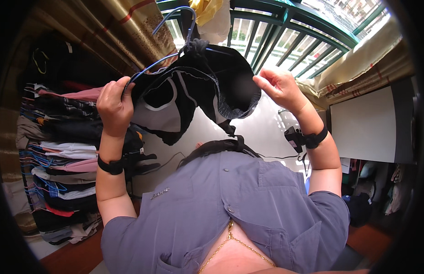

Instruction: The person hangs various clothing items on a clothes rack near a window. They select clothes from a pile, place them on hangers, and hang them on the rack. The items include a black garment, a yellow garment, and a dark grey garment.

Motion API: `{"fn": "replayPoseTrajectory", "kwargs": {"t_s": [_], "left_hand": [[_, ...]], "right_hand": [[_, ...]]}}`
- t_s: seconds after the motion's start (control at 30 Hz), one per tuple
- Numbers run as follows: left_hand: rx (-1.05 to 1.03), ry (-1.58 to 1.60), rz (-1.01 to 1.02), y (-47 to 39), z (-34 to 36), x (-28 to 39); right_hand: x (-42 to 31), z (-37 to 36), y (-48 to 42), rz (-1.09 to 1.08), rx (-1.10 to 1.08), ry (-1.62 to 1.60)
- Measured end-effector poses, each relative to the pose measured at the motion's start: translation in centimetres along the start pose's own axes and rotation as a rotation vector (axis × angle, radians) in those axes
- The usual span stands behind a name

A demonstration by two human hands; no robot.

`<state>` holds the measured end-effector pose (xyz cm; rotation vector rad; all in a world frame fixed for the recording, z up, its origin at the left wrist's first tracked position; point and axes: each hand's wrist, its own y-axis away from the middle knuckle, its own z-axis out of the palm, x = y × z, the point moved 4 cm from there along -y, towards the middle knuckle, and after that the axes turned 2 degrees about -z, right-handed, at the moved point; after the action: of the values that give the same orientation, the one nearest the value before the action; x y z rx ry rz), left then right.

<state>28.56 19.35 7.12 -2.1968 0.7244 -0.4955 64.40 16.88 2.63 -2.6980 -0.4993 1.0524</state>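
Note:
A black garment with grey panels and an elastic waistband (pixel 184 89) hangs on a blue hanger (pixel 160 61) in front of me. The hanger's hook is raised toward the window, and a dark drawstring is bunched by its neck. My left hand (pixel 116 106) pinches the garment's waistband at the left end of the hanger. At the garment's right edge is my right hand (pixel 280 89), its thumb and fingertips drawn together beside the waistband. Whether those fingertips hold the cloth cannot be told.
At left stands a rack of hanging clothes (pixel 68 150). Gold curtains (pixel 106 27) flank a green railing (pixel 266 20) ahead. A white panel (pixel 362 123) stands at right, with more clothes (pixel 366 191) below. A cable (pixel 167 162) crosses the pale floor.

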Motion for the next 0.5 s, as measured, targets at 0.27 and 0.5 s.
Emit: {"fn": "replayPoseTrajectory", "kwargs": {"t_s": [0.27,0.5], "left_hand": [[0.076,0.221,0.078,-3.0,2.1,0.2],[0.026,0.303,0.068,-2.3,5.0,-0.4]], "right_hand": [[3.4,-1.3,-3.0,0.027,-0.043,-0.389],[0.2,0.1,-1.0,0.120,-0.357,-0.761]]}}
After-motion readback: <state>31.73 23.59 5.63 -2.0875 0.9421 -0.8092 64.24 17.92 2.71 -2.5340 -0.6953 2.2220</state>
